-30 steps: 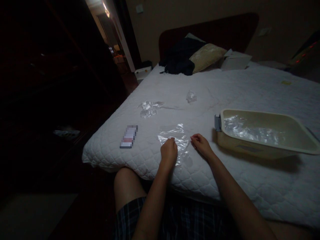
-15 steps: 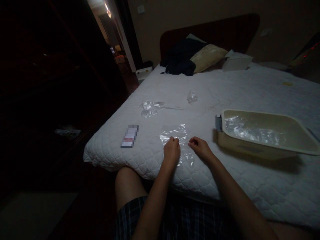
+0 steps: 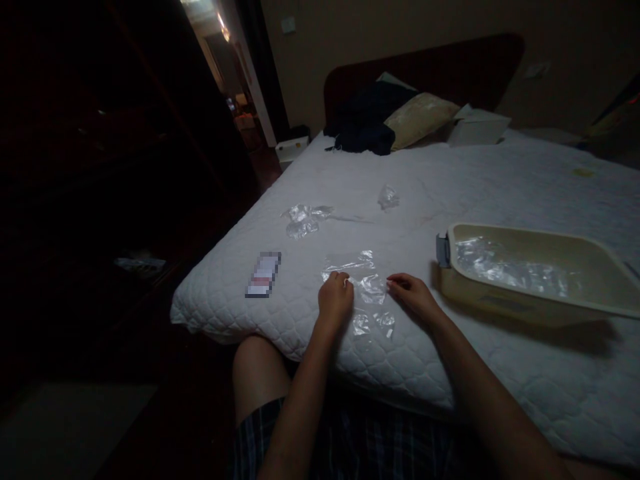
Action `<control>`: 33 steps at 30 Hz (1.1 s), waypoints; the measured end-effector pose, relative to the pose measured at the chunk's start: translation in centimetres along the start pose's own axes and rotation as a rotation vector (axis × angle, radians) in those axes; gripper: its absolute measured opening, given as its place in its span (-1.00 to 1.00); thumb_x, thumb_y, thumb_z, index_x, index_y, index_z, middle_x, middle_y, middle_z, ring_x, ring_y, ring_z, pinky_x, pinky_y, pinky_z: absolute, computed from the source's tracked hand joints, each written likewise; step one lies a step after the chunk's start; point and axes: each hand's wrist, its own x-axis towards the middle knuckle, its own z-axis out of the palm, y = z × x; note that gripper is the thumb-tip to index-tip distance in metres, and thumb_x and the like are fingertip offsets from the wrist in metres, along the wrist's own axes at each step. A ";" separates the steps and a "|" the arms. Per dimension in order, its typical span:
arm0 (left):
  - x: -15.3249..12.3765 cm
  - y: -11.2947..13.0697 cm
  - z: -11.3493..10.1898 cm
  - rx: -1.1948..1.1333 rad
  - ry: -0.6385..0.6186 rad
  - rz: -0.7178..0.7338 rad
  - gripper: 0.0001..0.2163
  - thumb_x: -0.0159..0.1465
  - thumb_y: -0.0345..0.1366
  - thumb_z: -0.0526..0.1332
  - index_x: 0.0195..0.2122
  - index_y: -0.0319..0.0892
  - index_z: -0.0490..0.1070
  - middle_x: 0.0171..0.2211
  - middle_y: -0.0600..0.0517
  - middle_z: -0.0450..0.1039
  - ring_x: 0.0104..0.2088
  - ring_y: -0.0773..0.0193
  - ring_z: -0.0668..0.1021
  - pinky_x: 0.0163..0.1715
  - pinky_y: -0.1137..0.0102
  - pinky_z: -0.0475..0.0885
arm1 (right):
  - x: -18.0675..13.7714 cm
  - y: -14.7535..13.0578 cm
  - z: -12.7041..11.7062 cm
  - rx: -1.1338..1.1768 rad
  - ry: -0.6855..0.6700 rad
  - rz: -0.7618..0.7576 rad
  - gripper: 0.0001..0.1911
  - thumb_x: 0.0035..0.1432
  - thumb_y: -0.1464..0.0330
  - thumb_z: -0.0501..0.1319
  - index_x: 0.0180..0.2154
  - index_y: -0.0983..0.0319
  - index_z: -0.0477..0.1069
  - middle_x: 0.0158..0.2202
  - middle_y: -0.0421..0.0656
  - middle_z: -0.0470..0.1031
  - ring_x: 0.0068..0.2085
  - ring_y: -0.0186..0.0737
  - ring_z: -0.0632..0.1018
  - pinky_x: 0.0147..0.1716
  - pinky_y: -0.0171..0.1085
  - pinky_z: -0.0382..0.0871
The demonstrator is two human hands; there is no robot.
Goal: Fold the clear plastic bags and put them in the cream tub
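Observation:
A thin clear plastic bag lies on the white quilted bed in front of me, glossy and creased. On its left side my left hand is closed, fingers curled down and pinching the film. My right hand is at the bag's right edge, with thumb and forefinger pinched together on it. The lower part of the bag spreads flat between my wrists. Farther back are a crumpled clear plastic piece and a smaller crumpled one.
To the right stands a cream plastic bin with clear plastic inside and a grey latch. A phone, its screen blurred out, lies left of my hands. Dark cloth, a pillow and a white box sit by the headboard.
My hands have moved apart: the left slightly left, the right slightly right to the bag's edge. More of the film now shows between them. The view has shifted slightly.

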 end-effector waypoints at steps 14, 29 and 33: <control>6.1 -10.1 -0.4 -0.766 -0.296 -0.462 -0.83 0.06 -0.26 0.12 -0.48 -0.27 0.38 -0.62 0.08 0.32 -0.70 0.49 0.31 -0.72 0.56 0.10 | 5.4 -0.6 1.1 0.217 -0.181 0.258 -0.76 -0.11 0.27 0.28 -0.40 0.29 0.39 -0.55 -0.19 0.40 -0.65 -0.49 0.31 -0.79 -0.49 0.06; 6.5 -10.2 -0.9 -1.010 -0.491 -0.321 -0.71 -0.05 -0.28 0.29 -0.29 -0.26 0.39 -0.60 0.14 0.29 -0.68 0.54 0.31 -0.70 0.59 0.13 | 5.6 0.0 1.4 0.239 -0.222 0.198 -0.62 -0.20 0.25 0.32 -0.26 0.23 0.42 -0.48 -0.25 0.40 -0.60 -0.51 0.31 -0.68 -0.45 0.08; 6.3 -10.3 -0.7 -1.031 -0.472 -0.322 -0.71 -0.07 -0.27 0.31 -0.32 -0.29 0.41 -0.62 0.15 0.28 -0.68 0.54 0.30 -0.69 0.57 0.11 | 5.7 0.4 1.4 0.222 -0.192 0.200 -0.65 -0.20 0.24 0.31 -0.30 0.25 0.44 -0.52 -0.24 0.41 -0.61 -0.49 0.30 -0.68 -0.45 0.04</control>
